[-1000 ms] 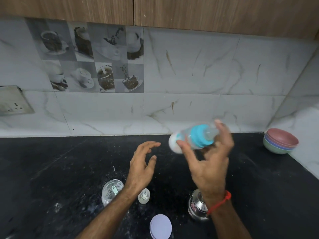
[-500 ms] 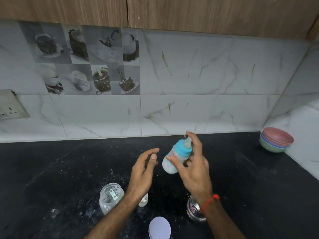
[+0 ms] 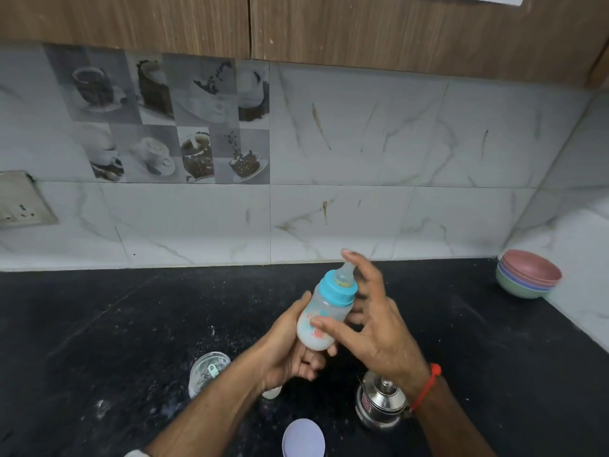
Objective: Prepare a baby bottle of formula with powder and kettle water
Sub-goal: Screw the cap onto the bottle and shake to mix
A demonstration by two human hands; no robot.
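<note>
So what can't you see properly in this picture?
Head view only:
- Lid: cut off by the bottom edge.
- Kettle: partly behind the right hand's wrist.
- Bottle print: too small to read.
- Small white thing: mostly under the left hand's wrist.
- Bowls: blurred.

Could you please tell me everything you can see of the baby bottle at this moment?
The baby bottle is small, of cloudy plastic with printed marks, a teal screw ring and a pale teat on top. White liquid fills its lower part. It is held above the black counter, tilted slightly right. The left hand cups its base from below; the right hand holds it with thumb across the body and a finger by the teat.
</note>
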